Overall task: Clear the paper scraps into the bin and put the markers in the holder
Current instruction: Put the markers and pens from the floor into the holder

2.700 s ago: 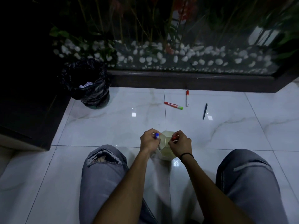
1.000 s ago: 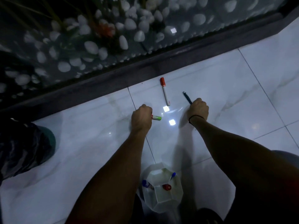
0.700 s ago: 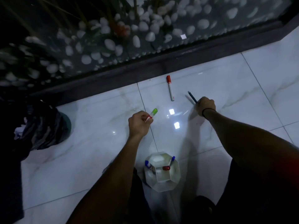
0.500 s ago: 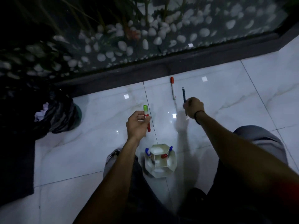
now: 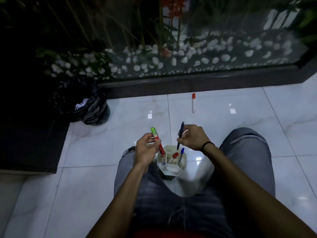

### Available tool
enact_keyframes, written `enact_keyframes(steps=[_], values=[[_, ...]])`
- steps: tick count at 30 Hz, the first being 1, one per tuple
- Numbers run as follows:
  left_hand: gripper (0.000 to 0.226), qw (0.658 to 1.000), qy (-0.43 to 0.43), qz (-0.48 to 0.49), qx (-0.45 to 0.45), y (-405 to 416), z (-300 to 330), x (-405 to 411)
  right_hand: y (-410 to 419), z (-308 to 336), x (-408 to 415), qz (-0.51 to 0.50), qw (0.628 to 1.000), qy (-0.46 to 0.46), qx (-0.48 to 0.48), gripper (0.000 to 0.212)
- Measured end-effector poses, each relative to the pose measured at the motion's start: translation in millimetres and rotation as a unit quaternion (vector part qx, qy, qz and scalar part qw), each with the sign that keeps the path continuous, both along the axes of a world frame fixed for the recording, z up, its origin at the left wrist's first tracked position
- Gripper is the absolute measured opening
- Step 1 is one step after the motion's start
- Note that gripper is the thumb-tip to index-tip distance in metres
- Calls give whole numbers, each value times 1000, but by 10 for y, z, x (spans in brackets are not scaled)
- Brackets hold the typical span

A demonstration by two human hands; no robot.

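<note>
A white faceted holder (image 5: 171,169) stands on the floor between my knees, with a red-capped marker (image 5: 175,155) and a blue pen (image 5: 181,152) in it. My left hand (image 5: 145,152) grips a red marker with a green cap (image 5: 155,134), its lower end at the holder's left rim. My right hand (image 5: 193,138) holds a dark blue pen (image 5: 180,133) upright, tip just above the holder. A white marker with a red cap (image 5: 193,103) lies on the tiles further away. The bin (image 5: 92,110), lined with a black bag, shows crumpled paper (image 5: 81,104) inside.
A dark raised ledge (image 5: 188,85) with glass, white pebbles and plants behind it runs across the far side. A dark block (image 5: 30,143) borders the floor at left. My jeans-clad legs (image 5: 243,152) flank the holder on the glossy white tiles.
Both hands picked a marker and a pen off the floor and drew back with them to the holder. The view tilted back from the far tiles.
</note>
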State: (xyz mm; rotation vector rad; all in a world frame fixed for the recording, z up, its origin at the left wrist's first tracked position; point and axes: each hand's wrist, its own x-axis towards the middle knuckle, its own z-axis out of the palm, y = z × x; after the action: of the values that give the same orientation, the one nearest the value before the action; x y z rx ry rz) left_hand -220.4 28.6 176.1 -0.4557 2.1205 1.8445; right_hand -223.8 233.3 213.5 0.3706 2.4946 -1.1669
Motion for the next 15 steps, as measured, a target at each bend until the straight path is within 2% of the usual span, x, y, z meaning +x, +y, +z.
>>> enact_keyframes(steps=[3,6,15], values=[[14,1000,6,-16,-11,21,8,95,-126,-35,340,47,998,-17,40,11],[16,999,14,-23,-27,99,22,79,-306,-228,603,39,998,-30,38,15],[21,993,9,-65,-101,264,-96,24,-562,-587,802,75,991,-36,109,30]])
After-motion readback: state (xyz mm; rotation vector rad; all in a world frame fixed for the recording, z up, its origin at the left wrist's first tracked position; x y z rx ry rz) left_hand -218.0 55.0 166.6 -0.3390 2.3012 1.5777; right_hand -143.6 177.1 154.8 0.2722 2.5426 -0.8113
